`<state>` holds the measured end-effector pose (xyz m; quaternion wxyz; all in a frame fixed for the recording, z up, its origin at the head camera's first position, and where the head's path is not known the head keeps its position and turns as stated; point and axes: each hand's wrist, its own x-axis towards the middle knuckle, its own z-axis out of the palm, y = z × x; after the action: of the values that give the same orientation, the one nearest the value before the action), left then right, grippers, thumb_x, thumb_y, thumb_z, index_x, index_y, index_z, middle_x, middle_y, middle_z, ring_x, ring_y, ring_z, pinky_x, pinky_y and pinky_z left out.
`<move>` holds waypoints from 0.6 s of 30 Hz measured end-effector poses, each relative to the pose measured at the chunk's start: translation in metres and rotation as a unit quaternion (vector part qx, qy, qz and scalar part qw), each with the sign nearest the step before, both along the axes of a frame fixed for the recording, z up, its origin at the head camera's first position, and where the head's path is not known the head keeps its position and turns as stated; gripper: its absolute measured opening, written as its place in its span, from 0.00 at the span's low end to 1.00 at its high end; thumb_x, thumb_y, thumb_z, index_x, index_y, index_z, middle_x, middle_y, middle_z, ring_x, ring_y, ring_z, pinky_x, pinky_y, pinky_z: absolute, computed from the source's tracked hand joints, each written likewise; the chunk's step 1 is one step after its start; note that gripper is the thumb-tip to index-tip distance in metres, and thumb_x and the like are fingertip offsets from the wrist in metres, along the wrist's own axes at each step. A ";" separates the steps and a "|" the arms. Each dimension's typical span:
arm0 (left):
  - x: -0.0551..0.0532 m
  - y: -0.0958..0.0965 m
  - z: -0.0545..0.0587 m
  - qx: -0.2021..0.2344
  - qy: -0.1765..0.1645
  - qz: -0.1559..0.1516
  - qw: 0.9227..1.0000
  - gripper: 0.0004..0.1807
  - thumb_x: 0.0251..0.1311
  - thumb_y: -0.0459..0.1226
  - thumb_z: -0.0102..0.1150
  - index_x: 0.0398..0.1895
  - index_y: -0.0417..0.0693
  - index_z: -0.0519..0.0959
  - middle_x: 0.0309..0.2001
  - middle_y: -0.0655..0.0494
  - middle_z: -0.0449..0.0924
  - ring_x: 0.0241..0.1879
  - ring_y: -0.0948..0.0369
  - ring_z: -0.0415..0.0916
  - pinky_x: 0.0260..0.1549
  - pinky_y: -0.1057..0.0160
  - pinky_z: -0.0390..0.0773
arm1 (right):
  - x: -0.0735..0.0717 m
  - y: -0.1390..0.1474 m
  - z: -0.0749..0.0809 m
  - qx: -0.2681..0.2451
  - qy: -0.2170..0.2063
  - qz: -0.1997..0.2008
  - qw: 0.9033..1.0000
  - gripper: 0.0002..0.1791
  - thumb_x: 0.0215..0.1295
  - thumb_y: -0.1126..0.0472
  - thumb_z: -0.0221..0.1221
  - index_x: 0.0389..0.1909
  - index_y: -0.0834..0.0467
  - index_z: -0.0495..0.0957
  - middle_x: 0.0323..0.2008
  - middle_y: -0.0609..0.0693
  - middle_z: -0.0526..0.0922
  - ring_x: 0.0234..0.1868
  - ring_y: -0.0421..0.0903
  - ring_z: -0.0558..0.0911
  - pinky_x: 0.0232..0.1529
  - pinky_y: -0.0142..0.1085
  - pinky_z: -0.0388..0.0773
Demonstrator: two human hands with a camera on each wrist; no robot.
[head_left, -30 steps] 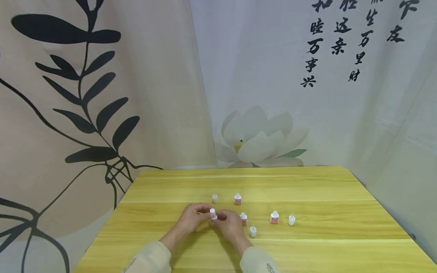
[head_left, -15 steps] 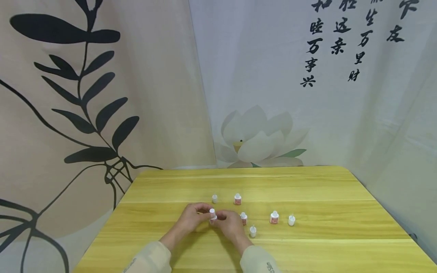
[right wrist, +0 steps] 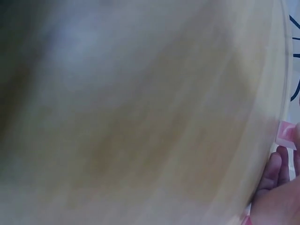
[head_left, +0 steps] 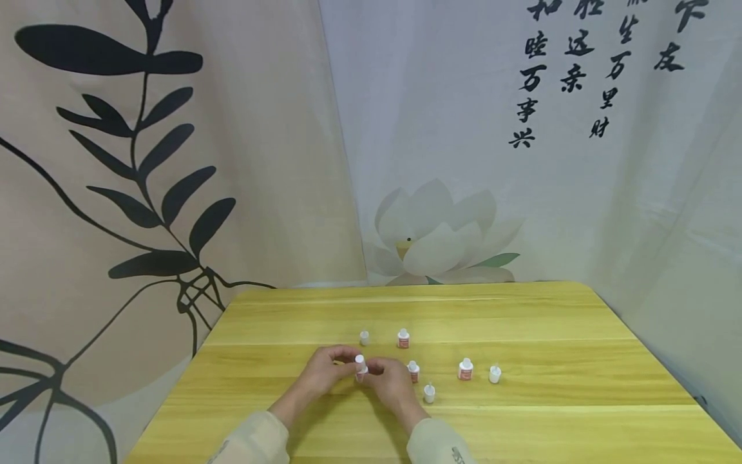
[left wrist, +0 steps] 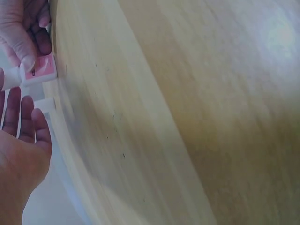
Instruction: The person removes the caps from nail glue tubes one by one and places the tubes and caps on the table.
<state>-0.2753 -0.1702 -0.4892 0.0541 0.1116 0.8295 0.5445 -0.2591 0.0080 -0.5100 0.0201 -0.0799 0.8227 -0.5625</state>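
Note:
A small white bottle (head_left: 362, 372) with a pinkish-red label is held upright between the two hands over the table. My left hand (head_left: 324, 370) pinches its white cap (head_left: 360, 359) between thumb and forefinger. The bottle's body is gripped by my right hand (head_left: 394, 385), whose fingers partly cover the label. In the left wrist view, the label side of the bottle (left wrist: 44, 69) shows beside the right thumb, while the left hand's (left wrist: 23, 150) other fingers extend free below. Only a corner of the bottle (right wrist: 285, 133) shows at the right wrist view's edge.
Around the hands on the wooden table (head_left: 551, 425) stand three similar bottles: one at the back (head_left: 403, 339), one right beside the right hand (head_left: 413, 372), one farther right (head_left: 466, 369). Loose white caps stand at the back left (head_left: 364, 338), front (head_left: 429, 394) and right (head_left: 494, 374).

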 end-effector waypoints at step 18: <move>-0.001 -0.001 -0.001 -0.007 -0.007 0.006 1.000 0.17 0.58 0.44 0.70 0.46 0.45 0.84 0.45 0.55 0.82 0.48 0.54 0.74 0.46 0.53 0.74 | 0.000 -0.001 -0.002 -0.003 0.007 -0.006 1.000 0.09 0.57 0.56 0.71 0.37 0.53 0.87 0.37 0.45 0.88 0.45 0.48 0.83 0.49 0.48 0.78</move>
<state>-0.2762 -0.1709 -0.4899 0.0574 0.1024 0.8337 0.5396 -0.2595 0.0072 -0.5121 0.0110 -0.0790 0.8217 -0.5643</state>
